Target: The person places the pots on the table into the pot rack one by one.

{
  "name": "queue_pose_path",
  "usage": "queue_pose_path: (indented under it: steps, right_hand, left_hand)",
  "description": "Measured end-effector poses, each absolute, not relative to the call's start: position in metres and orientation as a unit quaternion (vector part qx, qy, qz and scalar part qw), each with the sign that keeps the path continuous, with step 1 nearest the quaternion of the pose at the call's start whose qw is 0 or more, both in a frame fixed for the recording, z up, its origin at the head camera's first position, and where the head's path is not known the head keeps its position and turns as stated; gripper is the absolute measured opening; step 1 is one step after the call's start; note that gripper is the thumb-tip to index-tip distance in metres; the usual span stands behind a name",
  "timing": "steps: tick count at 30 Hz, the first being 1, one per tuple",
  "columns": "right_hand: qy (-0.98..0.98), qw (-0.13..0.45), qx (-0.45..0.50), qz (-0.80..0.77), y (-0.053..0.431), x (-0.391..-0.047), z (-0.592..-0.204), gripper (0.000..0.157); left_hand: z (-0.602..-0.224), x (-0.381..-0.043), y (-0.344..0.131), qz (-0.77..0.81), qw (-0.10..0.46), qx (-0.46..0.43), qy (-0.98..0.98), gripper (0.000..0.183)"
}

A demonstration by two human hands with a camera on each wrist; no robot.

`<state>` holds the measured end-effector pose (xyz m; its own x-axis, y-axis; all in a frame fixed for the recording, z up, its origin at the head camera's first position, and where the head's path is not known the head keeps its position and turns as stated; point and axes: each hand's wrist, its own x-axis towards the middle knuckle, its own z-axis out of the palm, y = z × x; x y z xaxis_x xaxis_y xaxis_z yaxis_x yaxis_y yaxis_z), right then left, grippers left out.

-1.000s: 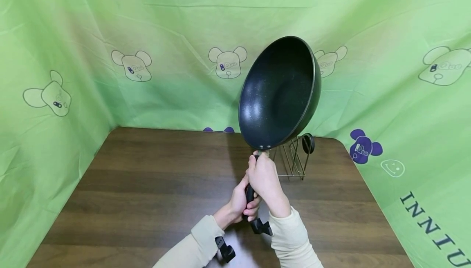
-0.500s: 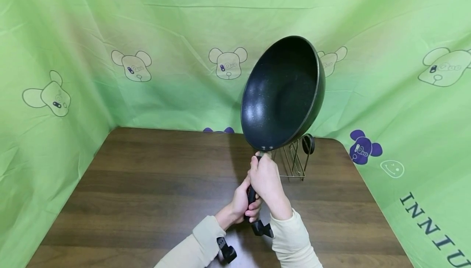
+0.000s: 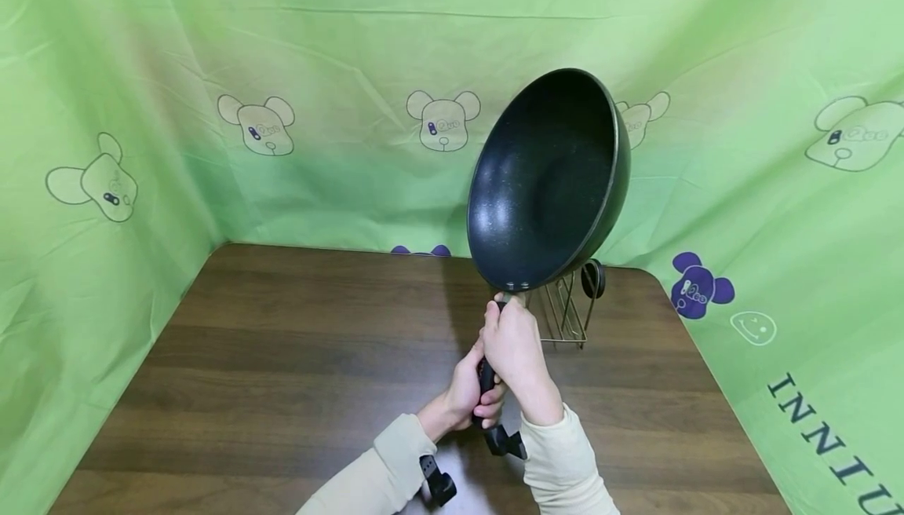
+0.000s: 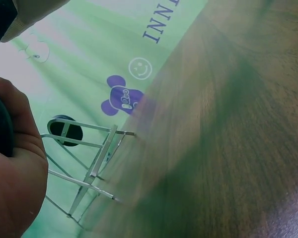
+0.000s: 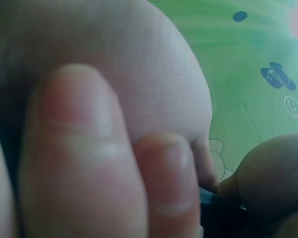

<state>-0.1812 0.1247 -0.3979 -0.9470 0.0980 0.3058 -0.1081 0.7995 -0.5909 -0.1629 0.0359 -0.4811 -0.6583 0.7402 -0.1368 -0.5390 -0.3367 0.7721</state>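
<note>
A deep black wok [image 3: 544, 185] is held up above the table in the head view, tilted so that its dark inside faces me. My right hand [image 3: 515, 346] grips the upper part of its black handle [image 3: 486, 378], close to the bowl. Lower down, my left hand [image 3: 466, 393] curls round the same handle. In the left wrist view the left hand [image 4: 22, 183] fills the left edge, with a dark piece of the handle showing. Fingers [image 5: 84, 148] crowd the right wrist view and hide most of the grip.
Behind the wok, a metal wire rack [image 3: 563, 341] stands on the brown wooden table [image 3: 282, 366], partly hidden. A round black disc [image 3: 593, 279] is at its right end. Green printed cloth [image 3: 339, 52] hangs round the back and sides.
Both hands and the wok have shifted slightly to the right in the head view. The grip on the handle looks the same.
</note>
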Motion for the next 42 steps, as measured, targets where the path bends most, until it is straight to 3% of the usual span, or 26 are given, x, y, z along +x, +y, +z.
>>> queue_pose_path:
  steps: [42]
  right_hand:
    - [-0.936, 0.183, -0.001, 0.299, 0.1280, -0.1798, -0.3983, 0.023]
  left_hand:
    - [-0.4890, -0.1708, 0.0425, 0.799, 0.415, 0.164, 0.402, 0.071]
